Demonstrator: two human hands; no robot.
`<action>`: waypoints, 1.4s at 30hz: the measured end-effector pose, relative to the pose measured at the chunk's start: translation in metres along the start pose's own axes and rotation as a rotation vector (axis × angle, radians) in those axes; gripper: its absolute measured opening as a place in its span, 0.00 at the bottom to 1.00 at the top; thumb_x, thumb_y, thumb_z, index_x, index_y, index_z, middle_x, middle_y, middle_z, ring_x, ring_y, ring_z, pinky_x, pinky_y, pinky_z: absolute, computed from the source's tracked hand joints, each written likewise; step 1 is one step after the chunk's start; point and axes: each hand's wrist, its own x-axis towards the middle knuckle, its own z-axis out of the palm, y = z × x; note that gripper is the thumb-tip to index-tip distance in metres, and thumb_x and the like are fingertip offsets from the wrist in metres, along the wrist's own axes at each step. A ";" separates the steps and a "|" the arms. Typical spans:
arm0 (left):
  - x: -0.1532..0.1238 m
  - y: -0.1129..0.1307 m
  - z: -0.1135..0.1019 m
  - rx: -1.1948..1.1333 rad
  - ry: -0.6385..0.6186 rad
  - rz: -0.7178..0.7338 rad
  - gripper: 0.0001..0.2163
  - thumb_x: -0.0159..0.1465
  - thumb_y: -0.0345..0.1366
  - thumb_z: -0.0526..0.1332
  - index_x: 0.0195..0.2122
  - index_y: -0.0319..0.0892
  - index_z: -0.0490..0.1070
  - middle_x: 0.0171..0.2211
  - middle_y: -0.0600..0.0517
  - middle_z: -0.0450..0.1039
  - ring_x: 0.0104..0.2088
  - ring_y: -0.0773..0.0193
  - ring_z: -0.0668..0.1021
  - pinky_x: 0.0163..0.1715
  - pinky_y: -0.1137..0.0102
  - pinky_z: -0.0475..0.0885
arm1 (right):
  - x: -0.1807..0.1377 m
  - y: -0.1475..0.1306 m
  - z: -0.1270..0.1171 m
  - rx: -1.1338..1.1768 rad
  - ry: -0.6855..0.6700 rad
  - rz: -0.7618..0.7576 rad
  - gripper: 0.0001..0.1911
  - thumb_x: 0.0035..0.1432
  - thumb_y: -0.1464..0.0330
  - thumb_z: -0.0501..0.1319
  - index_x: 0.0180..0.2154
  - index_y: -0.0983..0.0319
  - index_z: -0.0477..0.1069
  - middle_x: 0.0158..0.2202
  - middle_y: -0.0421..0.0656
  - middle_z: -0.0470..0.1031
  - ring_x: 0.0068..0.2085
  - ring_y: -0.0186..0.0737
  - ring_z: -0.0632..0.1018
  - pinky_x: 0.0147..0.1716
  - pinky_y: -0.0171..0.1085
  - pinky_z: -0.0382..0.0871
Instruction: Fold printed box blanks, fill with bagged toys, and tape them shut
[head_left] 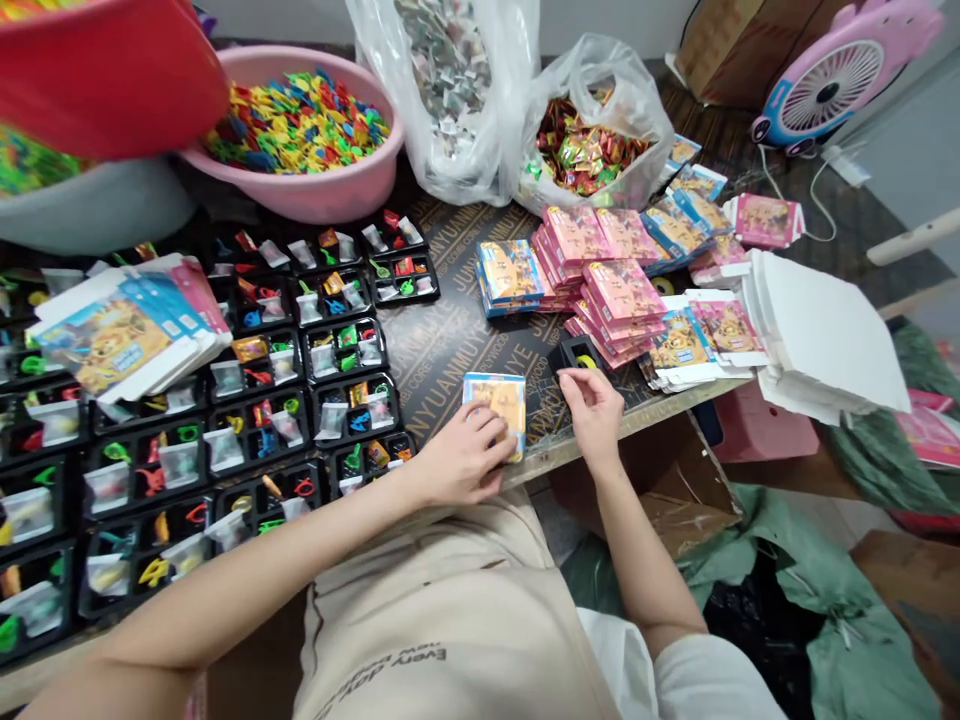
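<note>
My left hand (461,460) is curled around a small printed box (499,400) with a yellow and blue picture, pressing it against the dark board near the table's front edge. My right hand (592,405) is beside it, fingers pinched at the edge of a small black tray (576,353) with a yellow piece in it. Just behind the right hand lie stacks of pink boxes (622,295) and a stack of blue boxes (508,272).
Rows of black trays (330,345) filled with small toys and bags cover the left. Flat printed cartons (120,330) lie on them. A pink basin (300,135) of coloured pieces, two plastic bags (592,130) and white card sheets (821,335) stand around. A fan (836,75) sits far right.
</note>
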 end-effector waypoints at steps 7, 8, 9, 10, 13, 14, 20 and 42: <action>0.087 -0.116 0.002 -0.391 0.400 -0.769 0.17 0.58 0.38 0.66 0.48 0.40 0.75 0.45 0.45 0.77 0.45 0.56 0.78 0.49 0.61 0.71 | 0.086 0.010 0.056 -0.224 -0.123 -0.190 0.28 0.63 0.62 0.57 0.63 0.56 0.64 0.64 0.50 0.66 0.64 0.50 0.66 0.61 0.53 0.65; 0.101 -0.135 0.006 -0.470 0.439 -0.950 0.21 0.56 0.37 0.68 0.50 0.39 0.73 0.44 0.45 0.77 0.44 0.55 0.78 0.48 0.63 0.71 | 0.096 0.010 0.064 -0.269 -0.131 -0.163 0.30 0.62 0.63 0.57 0.65 0.56 0.61 0.66 0.50 0.64 0.66 0.52 0.64 0.63 0.56 0.61; 0.112 -0.152 0.010 -0.536 0.466 -1.081 0.22 0.55 0.37 0.68 0.52 0.37 0.73 0.43 0.44 0.78 0.44 0.54 0.78 0.48 0.63 0.71 | 0.104 0.010 0.071 -0.310 -0.140 -0.114 0.31 0.62 0.64 0.57 0.66 0.55 0.59 0.67 0.50 0.62 0.67 0.54 0.62 0.63 0.60 0.58; 0.119 -0.164 0.015 -0.568 0.475 -1.147 0.23 0.55 0.37 0.69 0.51 0.36 0.73 0.41 0.44 0.78 0.44 0.53 0.79 0.47 0.63 0.71 | 0.111 0.009 0.078 -0.343 -0.149 -0.051 0.32 0.61 0.65 0.57 0.67 0.55 0.58 0.68 0.51 0.61 0.67 0.58 0.61 0.63 0.64 0.57; 0.126 -0.181 0.028 -0.641 0.472 -1.213 0.17 0.53 0.38 0.70 0.42 0.35 0.76 0.35 0.43 0.78 0.43 0.50 0.79 0.42 0.65 0.72 | 0.117 0.009 0.090 -0.360 -0.153 0.097 0.33 0.60 0.63 0.59 0.66 0.54 0.59 0.67 0.51 0.62 0.66 0.64 0.62 0.60 0.71 0.55; 0.125 -0.180 0.031 -0.672 0.471 -1.222 0.14 0.52 0.38 0.70 0.37 0.36 0.76 0.33 0.44 0.78 0.42 0.50 0.80 0.40 0.66 0.72 | 0.116 0.009 0.093 -0.328 -0.140 0.110 0.32 0.60 0.62 0.59 0.66 0.53 0.59 0.66 0.51 0.64 0.66 0.63 0.63 0.60 0.71 0.54; 0.101 -0.154 0.021 -0.957 0.526 -1.244 0.14 0.54 0.40 0.69 0.37 0.38 0.72 0.32 0.47 0.79 0.30 0.61 0.80 0.32 0.69 0.73 | 0.101 0.017 0.093 0.246 -0.054 0.045 0.31 0.60 0.51 0.59 0.61 0.55 0.64 0.59 0.49 0.72 0.58 0.48 0.73 0.60 0.51 0.66; 0.057 -0.087 -0.009 -1.304 0.684 -1.103 0.27 0.40 0.45 0.77 0.39 0.39 0.72 0.35 0.48 0.82 0.31 0.59 0.82 0.25 0.69 0.77 | 0.073 -0.015 0.093 0.380 -0.295 0.117 0.37 0.55 0.42 0.60 0.58 0.57 0.69 0.48 0.45 0.81 0.49 0.46 0.80 0.47 0.45 0.78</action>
